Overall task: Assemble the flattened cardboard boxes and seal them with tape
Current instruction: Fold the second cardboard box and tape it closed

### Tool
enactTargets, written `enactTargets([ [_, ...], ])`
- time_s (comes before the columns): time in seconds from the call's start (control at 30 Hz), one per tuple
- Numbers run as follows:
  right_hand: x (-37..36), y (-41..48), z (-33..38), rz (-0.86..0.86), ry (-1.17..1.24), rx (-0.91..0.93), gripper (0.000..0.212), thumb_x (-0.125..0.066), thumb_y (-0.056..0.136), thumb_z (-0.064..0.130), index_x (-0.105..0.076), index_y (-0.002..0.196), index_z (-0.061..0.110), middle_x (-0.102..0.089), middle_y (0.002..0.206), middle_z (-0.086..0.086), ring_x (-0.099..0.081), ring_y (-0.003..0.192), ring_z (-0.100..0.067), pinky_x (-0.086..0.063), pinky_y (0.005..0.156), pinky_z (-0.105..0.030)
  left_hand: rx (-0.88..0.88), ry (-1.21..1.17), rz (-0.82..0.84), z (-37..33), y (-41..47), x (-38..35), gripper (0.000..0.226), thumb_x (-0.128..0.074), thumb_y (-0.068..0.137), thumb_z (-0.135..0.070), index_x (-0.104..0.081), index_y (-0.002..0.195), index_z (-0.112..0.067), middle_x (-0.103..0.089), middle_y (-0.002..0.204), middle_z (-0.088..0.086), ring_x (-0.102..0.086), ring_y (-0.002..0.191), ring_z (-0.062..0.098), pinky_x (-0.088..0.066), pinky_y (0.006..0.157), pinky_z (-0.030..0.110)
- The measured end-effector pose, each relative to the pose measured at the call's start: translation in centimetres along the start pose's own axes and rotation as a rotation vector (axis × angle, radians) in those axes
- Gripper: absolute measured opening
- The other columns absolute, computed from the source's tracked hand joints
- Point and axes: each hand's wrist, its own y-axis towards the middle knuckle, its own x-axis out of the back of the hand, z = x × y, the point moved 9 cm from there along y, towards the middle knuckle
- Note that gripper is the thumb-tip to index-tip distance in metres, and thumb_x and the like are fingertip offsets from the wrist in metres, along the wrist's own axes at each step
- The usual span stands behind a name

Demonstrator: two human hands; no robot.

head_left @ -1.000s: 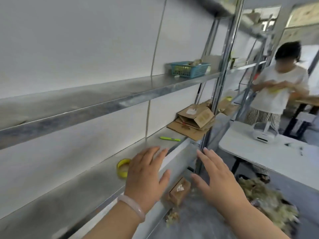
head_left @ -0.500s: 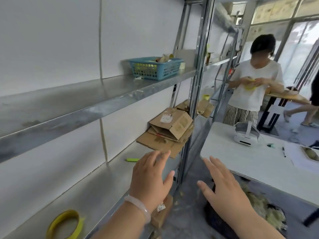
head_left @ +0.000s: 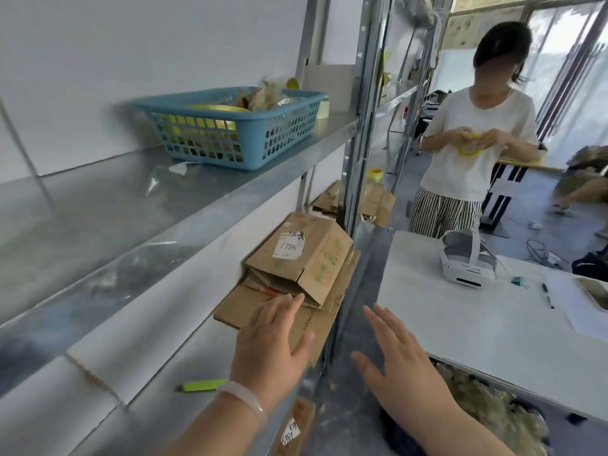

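Observation:
A pile of flattened brown cardboard boxes (head_left: 297,258) lies on the lower metal shelf (head_left: 158,393), against an upright post; the top one bears a white label reading 7786. My left hand (head_left: 271,343), with a pale bangle at the wrist, reaches out flat over the pile's near edge, fingers straight, holding nothing. My right hand (head_left: 399,360) hovers open beside the post, off the shelf, empty too. A green box cutter (head_left: 204,385) lies on the shelf just left of my left wrist. No tape roll shows on this shelf.
A blue plastic basket (head_left: 237,130) with yellow tape rolls stands on the upper shelf. More cardboard (head_left: 371,199) lies in the bay beyond the post. A white table (head_left: 477,324) with a white headset stands at right; a person in a white shirt (head_left: 473,143) stands behind it.
My view has moved along the shelf toward the cardboard pile. Both hands have stayed open and now reach the pile's near edge. The yellow tape roll seen earlier has dropped out of view.

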Motion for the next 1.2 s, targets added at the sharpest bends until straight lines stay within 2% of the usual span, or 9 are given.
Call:
enactTargets([
  [0.23,-3.8,9.2,-3.2,0.16,0.039,0.015,0.071,-0.043,0.098,0.053,-0.004,0.156,0.035,0.0,0.163,0.017,0.001,0.149,-0.006,-0.005,0.12,-0.028,0.076,0.04,0.144,3.8,3.3,-6.3,0.062,-0.047,0.09,-0.054,-0.028,0.146,-0.036,-0.034,0.146,-0.017,-0.026,0.136,0.003,-0.023,0.109,0.024],
  [0.4,-5.9,18.4,-6.2,0.3,0.072,0.059,0.071,-0.045,0.097,0.053,-0.008,0.155,0.036,-0.008,0.162,0.017,-0.009,0.148,-0.007,-0.016,0.119,-0.031,0.32,-0.017,0.029,6.8,8.9,-8.0,0.059,-0.05,0.092,-0.048,-0.033,0.146,-0.031,-0.034,0.146,-0.012,-0.027,0.134,0.008,-0.022,0.11,0.023],
  [0.6,-7.3,28.4,-10.8,0.352,0.207,0.017,0.065,-0.048,0.096,0.052,-0.022,0.153,0.033,-0.028,0.157,0.007,-0.028,0.143,-0.014,-0.027,0.112,-0.033,0.498,-0.015,0.059,8.0,12.3,-12.7,0.06,-0.053,0.09,-0.047,-0.033,0.145,-0.034,-0.032,0.146,-0.015,-0.026,0.136,0.006,-0.018,0.113,0.021],
  [0.73,-9.0,33.6,-13.0,0.403,0.485,-0.139,0.052,-0.052,0.095,0.047,-0.045,0.141,0.025,-0.057,0.134,0.0,-0.055,0.12,-0.021,-0.043,0.093,-0.034,0.663,0.033,-0.022,9.5,12.6,-13.2,0.056,-0.052,0.091,-0.048,-0.038,0.143,-0.034,-0.034,0.143,-0.014,-0.029,0.134,0.01,-0.021,0.112,0.024],
  [0.8,-10.5,35.1,-14.0,0.462,0.617,-0.269,0.062,-0.056,0.094,0.045,-0.037,0.147,0.019,-0.055,0.138,-0.006,-0.057,0.117,-0.025,-0.048,0.099,-0.043,0.751,0.064,-0.053,10.5,13.0,-12.7,0.058,-0.05,0.089,-0.052,-0.037,0.143,-0.035,-0.03,0.144,-0.013,-0.026,0.135,0.014,-0.024,0.113,0.031],
  [0.87,-12.3,35.8,-14.4,0.523,0.759,-0.377,0.068,-0.06,0.094,0.037,-0.03,0.15,0.014,-0.055,0.136,-0.012,-0.062,0.111,-0.029,-0.054,0.093,-0.049,0.836,0.066,-0.069,11.8,13.7,-12.2,0.062,-0.049,0.087,-0.056,-0.033,0.144,-0.037,-0.025,0.148,-0.011,-0.022,0.138,0.019,-0.024,0.115,0.038],
  [1.0,-13.8,36.6,-15.0,0.502,0.94,-0.506,0.057,-0.061,0.095,0.02,-0.033,0.145,0.016,-0.066,0.106,-0.017,-0.067,0.086,-0.033,-0.057,0.079,-0.05,1.014,-0.016,-0.104,14.3,14.3,-11.7,0.07,-0.054,0.087,-0.054,-0.027,0.148,-0.034,-0.021,0.155,-0.005,-0.02,0.142,0.022,-0.023,0.116,0.044],
  [1.07,-13.1,37.7,-15.7,0.432,0.88,-0.472,0.043,-0.06,0.094,0.021,-0.043,0.133,0.013,-0.066,0.096,-0.011,-0.065,0.081,-0.029,-0.059,0.071,-0.045,1.086,-0.08,-0.132,14.9,14.0,-12.1,0.075,-0.057,0.086,-0.053,-0.023,0.149,-0.032,-0.02,0.156,-0.002,-0.019,0.143,0.022,-0.024,0.116,0.046],
  [1.2,-11.2,39.7,-15.8,0.373,0.672,-0.315,0.064,-0.06,0.093,0.032,-0.033,0.149,0.017,-0.06,0.127,-0.004,-0.061,0.107,-0.029,-0.052,0.094,-0.051,1.199,-0.323,-0.27,14.8,12.5,-13.3,0.082,-0.066,0.084,-0.047,-0.021,0.151,-0.029,-0.038,0.147,-0.005,-0.04,0.132,0.016,-0.033,0.108,0.034],
])
